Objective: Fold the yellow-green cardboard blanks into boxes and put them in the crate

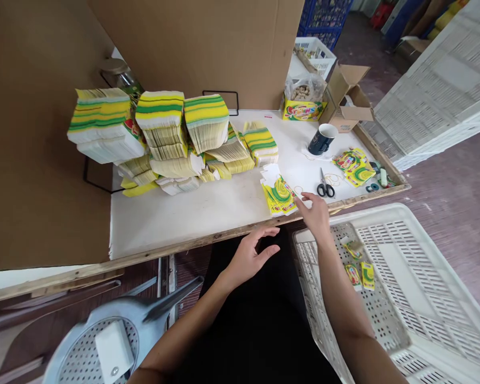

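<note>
A small pile of flat yellow-and-green printed cartons [280, 195] with white flaps lies at the table's front edge. My right hand [315, 213] is just right of it, fingers apart, the fingertips at the pile's edge; whether they touch it I cannot tell. My left hand [251, 257] hovers before the table edge, palm turned inward, thumb and fingers spread around nothing. Behind the pile, bundled stacks of folded cartons [206, 125] rise on the white tabletop [184, 210].
Black-handled scissors [326, 189], a dark mug [322, 140] and more flat cartons [354, 166] sit to the right. Below stands a white plastic crate [408, 266] with several small boxes [367, 276] inside. A grey plastic chair [80, 325] is at lower left. Cardboard [208, 48] walls the table's back.
</note>
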`<state>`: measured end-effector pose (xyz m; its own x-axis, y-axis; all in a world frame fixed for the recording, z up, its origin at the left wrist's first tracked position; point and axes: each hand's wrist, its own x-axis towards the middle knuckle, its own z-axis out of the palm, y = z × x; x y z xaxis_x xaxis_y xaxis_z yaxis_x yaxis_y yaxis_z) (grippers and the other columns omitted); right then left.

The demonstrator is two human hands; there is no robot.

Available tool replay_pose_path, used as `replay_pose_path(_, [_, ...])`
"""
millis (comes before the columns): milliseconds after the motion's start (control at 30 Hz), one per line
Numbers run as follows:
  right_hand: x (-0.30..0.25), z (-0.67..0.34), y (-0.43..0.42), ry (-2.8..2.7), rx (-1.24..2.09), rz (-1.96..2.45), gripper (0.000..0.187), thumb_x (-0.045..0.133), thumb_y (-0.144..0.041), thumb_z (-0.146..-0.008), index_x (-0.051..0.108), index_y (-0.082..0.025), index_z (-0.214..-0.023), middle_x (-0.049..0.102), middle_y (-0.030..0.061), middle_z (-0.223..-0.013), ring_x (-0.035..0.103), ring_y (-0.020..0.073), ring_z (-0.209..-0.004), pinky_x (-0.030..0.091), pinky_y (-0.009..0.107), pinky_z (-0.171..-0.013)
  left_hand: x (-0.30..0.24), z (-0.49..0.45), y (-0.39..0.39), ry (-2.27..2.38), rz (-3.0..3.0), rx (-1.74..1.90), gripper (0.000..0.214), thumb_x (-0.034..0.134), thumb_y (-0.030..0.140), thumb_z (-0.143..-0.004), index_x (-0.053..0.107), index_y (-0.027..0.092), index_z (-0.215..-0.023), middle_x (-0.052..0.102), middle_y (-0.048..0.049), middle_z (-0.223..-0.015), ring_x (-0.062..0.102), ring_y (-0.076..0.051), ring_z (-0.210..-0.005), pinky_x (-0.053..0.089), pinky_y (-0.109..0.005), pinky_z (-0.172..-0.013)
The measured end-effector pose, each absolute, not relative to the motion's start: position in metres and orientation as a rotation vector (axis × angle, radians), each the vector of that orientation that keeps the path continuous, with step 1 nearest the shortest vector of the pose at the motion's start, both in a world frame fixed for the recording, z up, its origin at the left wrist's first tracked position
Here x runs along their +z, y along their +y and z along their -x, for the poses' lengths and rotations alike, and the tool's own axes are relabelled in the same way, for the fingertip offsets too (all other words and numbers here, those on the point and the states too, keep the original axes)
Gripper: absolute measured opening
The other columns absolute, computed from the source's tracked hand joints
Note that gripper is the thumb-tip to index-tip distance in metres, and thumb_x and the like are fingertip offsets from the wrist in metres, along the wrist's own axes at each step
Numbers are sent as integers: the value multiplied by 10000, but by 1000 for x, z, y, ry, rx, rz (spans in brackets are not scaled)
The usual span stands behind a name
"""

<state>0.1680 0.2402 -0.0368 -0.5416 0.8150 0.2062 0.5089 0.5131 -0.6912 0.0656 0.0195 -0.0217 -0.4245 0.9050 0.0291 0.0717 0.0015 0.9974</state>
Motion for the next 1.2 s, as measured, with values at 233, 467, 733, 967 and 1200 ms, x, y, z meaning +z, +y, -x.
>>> replay_pose_path(233, [-44,-149,236,-1931,1012,1162,389,657,-500,-804,687,-136,-939,668,91,-831,563,193,-680,449,353,-664,-31,-37,-2,1669,-765,1670,315,659,363,-873,633,168,-1118,695,-107,-1120,651,-199,-1052,479,-373,-1011])
replay_pose_path(467, [-17,-167,150,-1224,2019,937,397,876,-369,-634,696,-211,-950,739,43,-933,671,181,-844,542,315,-789,-39,-40,24,1091,-705,1884,616,690,557,-794,604,188,-1280,629,-154,-1320,600,-282,-1212,461,-427,-1056])
replay_pose_path(733, [-30,-171,117,-1343,2103,928,291,838,-405,-701,721,-221,-895,736,35,-921,668,185,-851,540,334,-843,-33,-43,21,888,-593,1819,576,755,549,-730,683,194,-1177,675,-144,-1257,592,-319,-1235,478,-438,-1040])
replay_pose_path(967, [-34,-175,114,-1783,1798,946,334,723,-484,-807,747,-192,-966,720,80,-918,658,236,-847,548,372,-800,-39,-43,22,1114,-387,1839,462,726,499,-783,677,143,-1074,752,-112,-1013,698,-258,-1000,548,-366,-883])
replay_pose_path(1200, [-33,-177,111,-1774,1703,995,282,650,-474,-872,702,-200,-914,705,64,-857,622,207,-754,524,329,-694,-34,-49,19,1491,-476,1836,630,759,402,-775,423,216,-1274,722,-30,-949,668,-149,-829,506,-255,-752])
